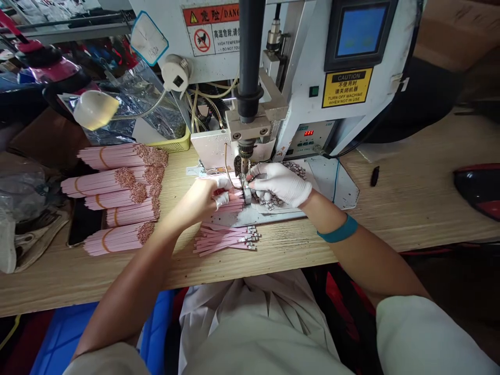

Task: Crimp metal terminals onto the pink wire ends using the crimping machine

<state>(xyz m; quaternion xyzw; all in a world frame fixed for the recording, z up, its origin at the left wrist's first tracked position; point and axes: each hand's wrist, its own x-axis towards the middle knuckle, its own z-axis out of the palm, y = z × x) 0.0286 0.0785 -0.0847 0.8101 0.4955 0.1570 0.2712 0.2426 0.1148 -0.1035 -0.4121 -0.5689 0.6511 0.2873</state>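
My left hand point(201, 200), with white wraps on its fingertips, is closed on thin pink wires point(230, 207) beside the soldering machine's tip point(245, 165). Gloved in white, my right hand point(279, 182) pinches at the same spot from the other side; whatever sits between its fingertips is too small to make out. Under and around that glove lies a pile of small metal connectors point(295, 169). A small metal block point(247, 196) stands between both hands. Closer to my body, pink wires with connectors on their ends point(222, 239) lie in a loose heap on the wooden table point(281, 252).
Banded bundles of pink wires point(117, 213) are stacked at the left, near a yellow basket point(177, 143). A lamp point(96, 109) reaches in above them. The machine's body point(300, 57) rises ahead, carrying a screen point(361, 30). A small black piece point(375, 176) lies at the right.
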